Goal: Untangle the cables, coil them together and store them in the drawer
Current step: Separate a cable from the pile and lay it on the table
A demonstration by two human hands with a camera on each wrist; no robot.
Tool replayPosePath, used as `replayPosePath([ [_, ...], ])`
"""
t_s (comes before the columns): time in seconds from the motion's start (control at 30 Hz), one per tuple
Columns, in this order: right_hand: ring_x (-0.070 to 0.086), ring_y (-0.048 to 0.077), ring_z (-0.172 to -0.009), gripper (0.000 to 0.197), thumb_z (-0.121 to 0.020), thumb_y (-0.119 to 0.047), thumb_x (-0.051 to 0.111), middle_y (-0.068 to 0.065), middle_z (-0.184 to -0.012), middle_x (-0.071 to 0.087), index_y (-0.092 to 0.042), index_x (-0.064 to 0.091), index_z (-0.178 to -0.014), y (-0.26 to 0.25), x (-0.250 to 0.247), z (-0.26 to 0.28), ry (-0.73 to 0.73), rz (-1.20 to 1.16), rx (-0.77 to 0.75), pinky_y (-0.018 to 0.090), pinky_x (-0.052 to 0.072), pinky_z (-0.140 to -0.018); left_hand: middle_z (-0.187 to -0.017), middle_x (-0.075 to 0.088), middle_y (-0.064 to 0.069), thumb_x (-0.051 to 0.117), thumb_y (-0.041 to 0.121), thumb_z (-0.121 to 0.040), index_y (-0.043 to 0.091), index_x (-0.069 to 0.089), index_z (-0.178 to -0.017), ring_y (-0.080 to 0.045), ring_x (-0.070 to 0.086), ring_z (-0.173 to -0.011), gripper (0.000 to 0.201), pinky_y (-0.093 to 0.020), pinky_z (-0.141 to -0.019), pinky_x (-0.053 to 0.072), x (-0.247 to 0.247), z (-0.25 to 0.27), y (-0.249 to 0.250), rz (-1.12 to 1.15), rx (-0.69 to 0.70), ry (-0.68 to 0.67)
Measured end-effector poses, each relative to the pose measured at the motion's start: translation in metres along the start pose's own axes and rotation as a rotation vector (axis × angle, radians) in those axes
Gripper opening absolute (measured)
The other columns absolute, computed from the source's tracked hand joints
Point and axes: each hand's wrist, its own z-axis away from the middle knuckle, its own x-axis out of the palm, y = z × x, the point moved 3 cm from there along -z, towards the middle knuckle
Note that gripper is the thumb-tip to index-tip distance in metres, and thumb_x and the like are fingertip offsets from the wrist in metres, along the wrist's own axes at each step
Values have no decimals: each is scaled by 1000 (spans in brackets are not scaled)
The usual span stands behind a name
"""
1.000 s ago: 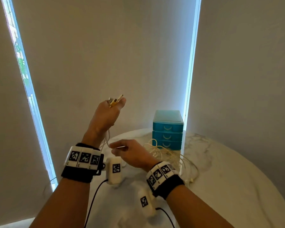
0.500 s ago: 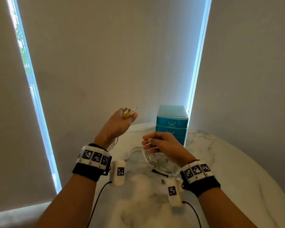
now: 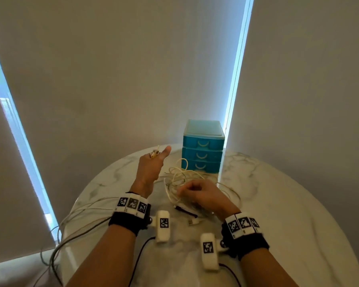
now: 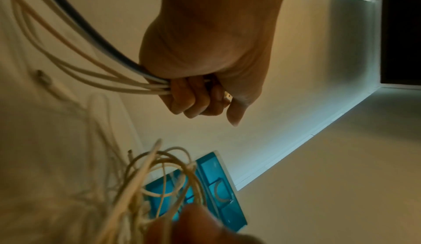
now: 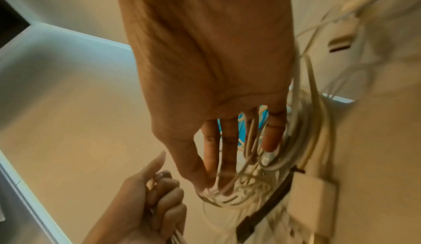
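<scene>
Fingers (image 4: 193, 102) of my left hand (image 3: 151, 168) grip a bundle of cable ends (image 4: 95, 78); right hand (image 3: 203, 195) fingers reach down, pinching the tangled cables (image 3: 180, 177) before the drawer unit (image 3: 202, 150).

Marble table (image 3: 278, 214): cables (image 3: 182, 177), drawers (image 3: 202, 150).

Round marble table (image 3: 278, 204), perhaps blinds (image 3: 133, 69).

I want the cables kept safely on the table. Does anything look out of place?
Yes. Several pale cables trail from the left hand over the left edge of the round marble table and hang below it. The rest lie tangled under the right hand, before the blue plastic drawer unit, all drawers shut.
</scene>
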Motion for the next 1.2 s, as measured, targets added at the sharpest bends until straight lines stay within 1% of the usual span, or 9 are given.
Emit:
replayPosePath([
  [0.13,77,28,-104,13,-101,-24,73,0,-102,83,-14,80,-106,7,-26,-5,217,-281,-25,31,59,-77,-55,41,7,82,52,-89,26,49,-73,-11,31,-49,44,-27,-47,26,-2,-3,-16,-45,-41,-109],
  [0.33,75,17,-85,22,-104,-22,71,7,-103,82,-6,71,-120,9,-49,1,486,-625,-87,28,59,-67,-55,39,9,82,47,-91,22,56,-87,-10,30,-48,36,-27,-46,24,-19,-10,-18,-85,6,-72],
  [0.47,73,15,-80,20,-105,-18,68,5,-97,79,-6,69,-122,14,-61,3,582,-829,-81,28,58,-65,-57,40,8,81,41,-94,23,56,-80,-9,29,-48,33,-26,-46,22,-28,-9,-22,-71,-40,-125],
  [0.63,73,15,-81,20,-106,-18,66,4,-100,74,-13,66,-125,28,-72,0,580,-1079,-15,30,58,-69,-57,45,6,83,41,-91,19,61,-81,-7,33,-46,33,-23,-44,27,-21,-5,-25,-273,-117,-248],
  [0.73,72,13,-80,10,-107,-18,64,1,-96,72,-14,67,-116,30,-74,0,577,-1117,-24,28,57,-71,-60,47,6,82,38,-93,8,73,-105,-7,34,-50,33,-21,-45,29,-17,-1,-26,-350,-154,-353],
  [0.77,69,12,-81,6,-108,-17,62,0,-94,70,-15,67,-108,30,-74,1,564,-1152,-39,27,55,-72,-61,48,5,81,37,-94,9,73,-104,-7,35,-50,31,-21,-45,30,-16,0,-27,-372,-157,-372],
  [0.87,62,14,-81,21,-109,-12,53,2,-86,65,-14,64,-91,31,-75,5,535,-1307,-90,26,52,-73,-59,48,6,82,36,-93,18,71,-84,-6,34,-49,22,-21,-45,28,-15,1,-25,-412,-159,-393],
  [1.0,59,16,-80,24,-110,-9,49,3,-83,64,-12,61,-89,33,-76,6,534,-1367,-108,26,51,-73,-57,49,9,84,37,-91,10,80,-108,-7,35,-49,32,-21,-44,28,-10,1,-25,-463,-159,-439],
  [1.2,60,15,-79,23,-112,-13,50,3,-84,64,-12,62,-92,33,-77,5,560,-1393,-120,27,52,-72,-70,53,3,85,40,-89,12,81,-111,-10,39,-57,36,-21,-45,30,-8,3,-32,-753,-158,-568],
])
